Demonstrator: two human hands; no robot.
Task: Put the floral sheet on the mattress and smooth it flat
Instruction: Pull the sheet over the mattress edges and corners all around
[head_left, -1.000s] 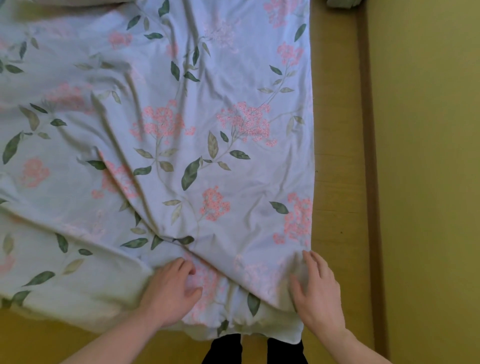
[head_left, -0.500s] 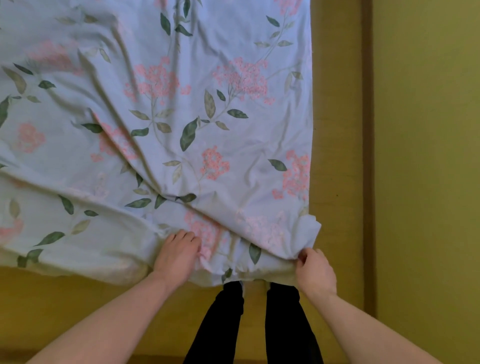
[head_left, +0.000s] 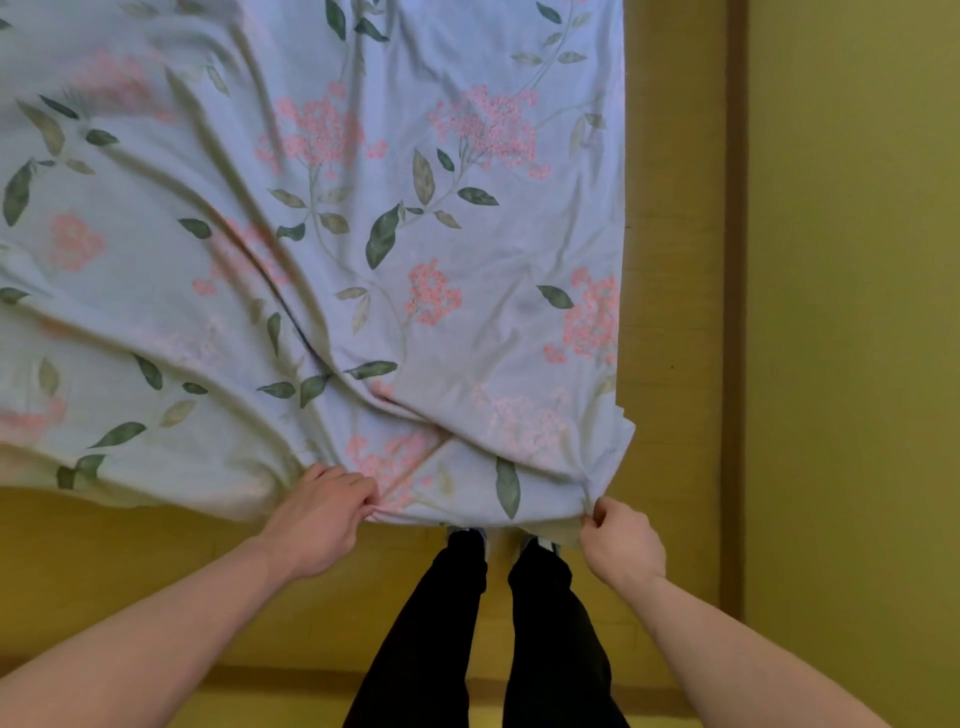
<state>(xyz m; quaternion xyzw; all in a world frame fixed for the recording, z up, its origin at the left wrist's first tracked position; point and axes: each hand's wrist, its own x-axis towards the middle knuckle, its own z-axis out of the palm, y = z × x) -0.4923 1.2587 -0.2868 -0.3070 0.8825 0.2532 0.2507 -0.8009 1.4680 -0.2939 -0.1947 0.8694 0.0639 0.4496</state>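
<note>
Floral sheet (head_left: 363, 234), pale blue with pink flower clusters and green leaves, spreads over most of the upper and left part of the view, on top of the yellow-tan floor (head_left: 675, 260); no mattress can be made out under it. Left hand (head_left: 317, 519) grips the near hem around the middle, fingers curled and bunching the fabric, knuckles up. Right hand (head_left: 621, 545) pinches the near right corner of the sheet, thumb and fingers closed tight on a small tuft of cloth. The hem between the two hands runs fairly taut just above the feet. Deep folds fan out from the left hand's grip toward the upper left; the right half of the sheet lies smoother with only light wrinkles. The sheet's right edge runs straight along the floor, near a darker strip (head_left: 732, 312) that separates it from the greenish surface (head_left: 857, 312) at the far right. Black trouser legs (head_left: 452, 649) stand between the forearms, toes tucked just under the hem.
</note>
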